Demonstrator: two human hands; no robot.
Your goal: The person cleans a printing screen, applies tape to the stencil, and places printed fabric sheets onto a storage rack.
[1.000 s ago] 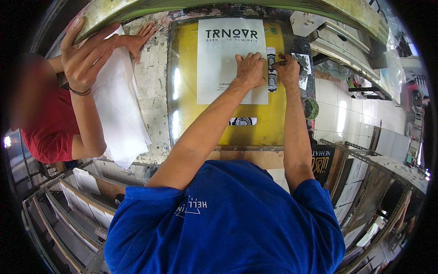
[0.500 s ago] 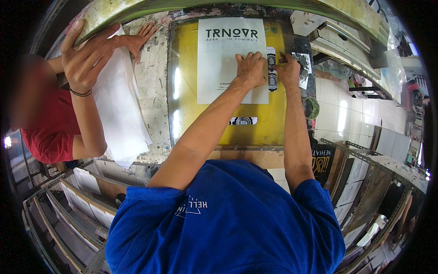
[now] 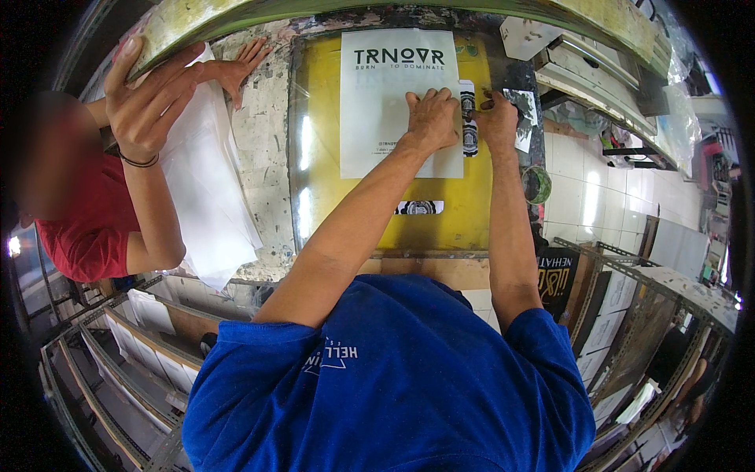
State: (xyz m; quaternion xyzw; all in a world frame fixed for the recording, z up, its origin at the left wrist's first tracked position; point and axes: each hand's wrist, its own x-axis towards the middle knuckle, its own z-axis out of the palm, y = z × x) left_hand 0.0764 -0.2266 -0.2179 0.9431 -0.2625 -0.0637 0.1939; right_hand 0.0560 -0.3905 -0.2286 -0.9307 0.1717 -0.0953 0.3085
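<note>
A white sheet (image 3: 377,110) with black lettering lies on a yellow glass-like panel (image 3: 314,157). My left hand (image 3: 432,122) rests on the sheet's right side, its fingers curled by the edge. Just right of that edge, a narrow black-and-white printed strip (image 3: 469,141) lies upright between my hands. My right hand (image 3: 499,122) is at the strip's right side, fingers bent together; whatever they grip is hidden. Below the sheet lies another black-and-white printed piece (image 3: 421,208), partly behind my left forearm.
At left, a person in a red top (image 3: 94,236) has one hand raised at a greenish frame (image 3: 314,14) above the table. White sheets (image 3: 204,189) lie beside the panel. A torn printed scrap (image 3: 522,118) and a round green roll (image 3: 536,186) are at right. Metal racks (image 3: 629,315) stand behind.
</note>
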